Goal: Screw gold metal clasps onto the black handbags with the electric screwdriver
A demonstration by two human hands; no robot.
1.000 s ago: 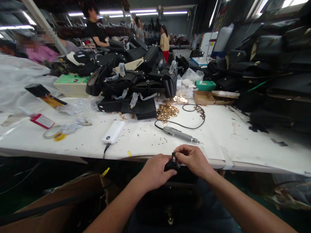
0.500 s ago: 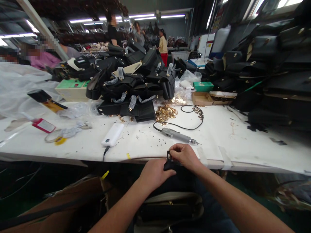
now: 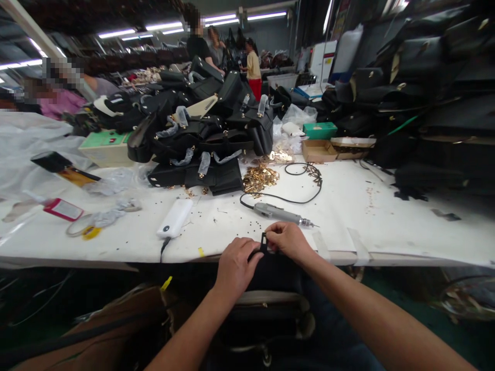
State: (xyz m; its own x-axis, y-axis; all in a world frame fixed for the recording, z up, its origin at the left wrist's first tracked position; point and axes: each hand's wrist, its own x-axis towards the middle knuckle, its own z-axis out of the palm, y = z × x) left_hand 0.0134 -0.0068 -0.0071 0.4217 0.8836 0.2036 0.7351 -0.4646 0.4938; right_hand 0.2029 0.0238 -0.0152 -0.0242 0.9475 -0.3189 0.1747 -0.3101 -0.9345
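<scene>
A black handbag [image 3: 270, 275] rests on my lap, its mouth with a pale lining open towards me. From its far side a black piece with a small oblong slot [image 3: 264, 240] stands up at the table's edge. My left hand [image 3: 235, 265] is closed on the black flap, thumb against its near side. With fingertips pinched, my right hand [image 3: 289, 241] grips the slotted end from the right. Whether a small fitting is between those fingers is hidden. Just beyond lies a grey electric screwdriver [image 3: 276, 212], with small dark screws [image 3: 255, 223] scattered left of it.
Gold metal fittings [image 3: 260, 179] lie heaped mid-table beside piled black handbags [image 3: 216, 172]. A white power bank [image 3: 176, 217] with a cable and a red-labelled bottle [image 3: 63, 209] are on the left. Cardboard boxes [image 3: 319, 151] stand behind; more bags [image 3: 436, 144] tower right. Several people are in the background.
My left hand has turned more upright, its fingers now over the flap's top. Both hands and the slotted piece have shifted slightly up and left. The view has moved a little.
</scene>
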